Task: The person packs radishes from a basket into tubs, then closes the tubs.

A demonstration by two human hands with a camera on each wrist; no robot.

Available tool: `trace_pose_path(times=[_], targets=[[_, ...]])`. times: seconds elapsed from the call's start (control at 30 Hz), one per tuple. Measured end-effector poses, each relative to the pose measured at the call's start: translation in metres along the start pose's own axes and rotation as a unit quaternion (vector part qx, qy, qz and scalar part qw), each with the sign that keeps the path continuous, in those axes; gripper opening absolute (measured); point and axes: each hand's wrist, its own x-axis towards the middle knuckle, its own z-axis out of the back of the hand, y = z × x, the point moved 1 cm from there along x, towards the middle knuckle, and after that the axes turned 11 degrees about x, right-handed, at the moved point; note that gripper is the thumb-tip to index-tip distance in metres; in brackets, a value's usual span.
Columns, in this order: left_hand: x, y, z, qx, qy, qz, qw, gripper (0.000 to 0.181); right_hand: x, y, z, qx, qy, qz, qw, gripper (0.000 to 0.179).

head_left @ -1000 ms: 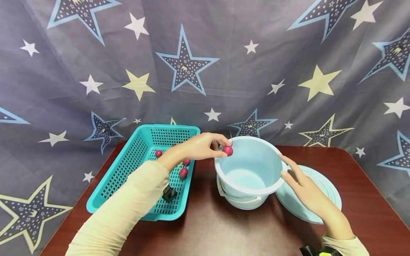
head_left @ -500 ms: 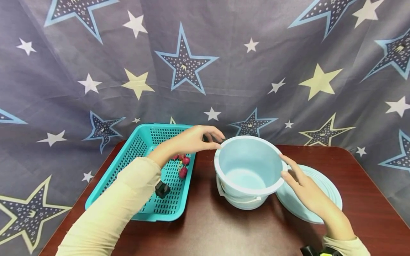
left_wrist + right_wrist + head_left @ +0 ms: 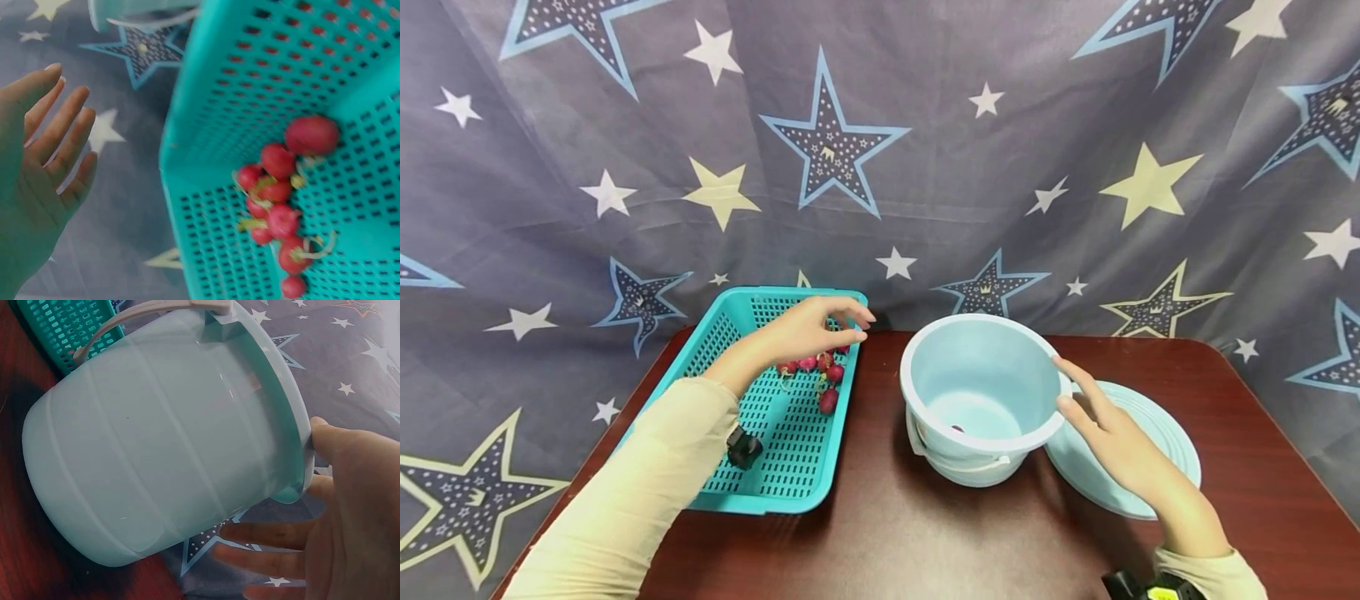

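My left hand is over the right rim of the teal basket, its fingers loosely bent and holding nothing. Small red radishes lie in a cluster along the basket's right side; the left wrist view shows several radishes, some with stringy roots. A pale blue bucket stands upright at the middle of the table. Inside it, a sliver of a dark red radish shows at the bottom, mostly hidden by the front wall. My right hand touches the bucket's right rim with extended thumb and fingers.
A round pale blue lid lies on the brown table, right of the bucket and partly under my right hand. The bucket's handle hangs down at its front. A grey star-patterned curtain hangs behind the table.
My left hand let go of a radish over the bucket, then moved left to the basket. A bit of radish now shows in the bucket. My right hand has stayed at the rim.
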Motion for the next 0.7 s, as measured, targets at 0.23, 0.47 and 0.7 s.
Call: trace_pose_path(times=[0.23,0.47,0.7], targets=[[-0.010,0.028,-0.006,0.005,-0.007,0.029,0.9995,0.031,-0.001,0.001,-0.002,-0.004,0.004,-0.008,1.0000,0.057],[-0.016,0.049,-0.017,-0.001,0.027,0.060,0.9978,0.028,0.000,0.002,0.000,-0.004,0.004,-0.009,0.9999,0.057],[-0.020,0.062,-0.028,0.018,0.060,0.072,0.9955,0.026,0.000,0.001,0.002,-0.006,0.002,-0.007,1.0000,0.057]])
